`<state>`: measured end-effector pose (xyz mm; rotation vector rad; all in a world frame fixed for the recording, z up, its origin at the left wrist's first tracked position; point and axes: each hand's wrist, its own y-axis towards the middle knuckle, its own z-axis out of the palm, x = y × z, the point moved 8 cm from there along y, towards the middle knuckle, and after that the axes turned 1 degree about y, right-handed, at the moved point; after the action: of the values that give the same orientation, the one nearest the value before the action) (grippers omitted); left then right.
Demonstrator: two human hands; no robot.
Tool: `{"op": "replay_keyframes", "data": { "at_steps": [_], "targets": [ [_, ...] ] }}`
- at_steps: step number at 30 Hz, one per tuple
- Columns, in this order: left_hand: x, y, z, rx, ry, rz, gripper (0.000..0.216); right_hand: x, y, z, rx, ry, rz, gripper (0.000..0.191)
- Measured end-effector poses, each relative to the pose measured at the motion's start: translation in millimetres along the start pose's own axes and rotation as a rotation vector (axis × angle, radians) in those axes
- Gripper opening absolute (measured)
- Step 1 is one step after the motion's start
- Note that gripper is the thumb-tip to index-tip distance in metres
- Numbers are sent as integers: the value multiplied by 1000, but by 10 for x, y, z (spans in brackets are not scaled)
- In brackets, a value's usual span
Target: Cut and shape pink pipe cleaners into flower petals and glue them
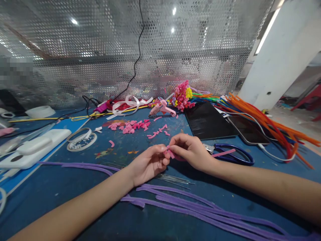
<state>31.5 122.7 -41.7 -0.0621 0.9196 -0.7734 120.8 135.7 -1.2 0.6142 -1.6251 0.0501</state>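
Over the middle of the table, my left hand (150, 162) and my right hand (189, 149) meet at their fingertips. Between them they pinch a small pink pipe cleaner piece (171, 153), partly hidden by the fingers. Blue-handled scissors (234, 154) lie beside my right hand, with a straight pink pipe cleaner (224, 153) across them. Thin metal wires (175, 179) rest beneath my left hand. Long purple pipe cleaners (190, 206) stretch across the table nearer to me. Beyond my hands are short cut pink pieces (156, 134) and a pile of pink bent pieces (129, 126).
A pink glue gun (164, 108) and a bunch of pink pipe cleaner flowers (183, 95) stand at the back. A black tablet (210, 120), a phone (247, 129) and orange pipe cleaners (271, 117) lie right. Left are a tape roll (82, 142) and a white power strip (35, 149).
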Motion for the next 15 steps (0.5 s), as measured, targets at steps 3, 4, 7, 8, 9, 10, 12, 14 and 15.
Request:
{"op": "replay_keyframes", "data": {
  "at_steps": [3, 4, 7, 8, 9, 10, 12, 14, 15],
  "targets": [
    [-1, -5, -7, -17, 5, -1, 5, -4, 3, 0, 13, 5, 1, 11],
    [0, -5, -7, -18, 8, -3, 5, -7, 4, -2, 15, 7, 4, 11],
    [4, -5, 13, 6, 18, -7, 5, -14, 8, -6, 25, 20, 15, 12],
    [4, -6, 23, 18, 21, -5, 6, -16, 8, -4, 31, 21, 18, 12],
    [3, -7, 33, 29, 23, -2, 7, -18, 9, 0, 38, 22, 19, 13],
    [1, -8, 39, 34, 27, 3, 9, -19, 9, 2, 43, 23, 21, 13],
    [-7, -12, 44, 32, 42, 18, 12, -24, 10, 6, 51, 29, 26, 14],
    [-17, -17, 44, 22, 66, 32, 14, -33, 12, 11, 60, 39, 37, 14],
    [-20, -20, 43, 18, 78, 37, 14, -38, 14, 14, 66, 44, 44, 14]
  ]
}}
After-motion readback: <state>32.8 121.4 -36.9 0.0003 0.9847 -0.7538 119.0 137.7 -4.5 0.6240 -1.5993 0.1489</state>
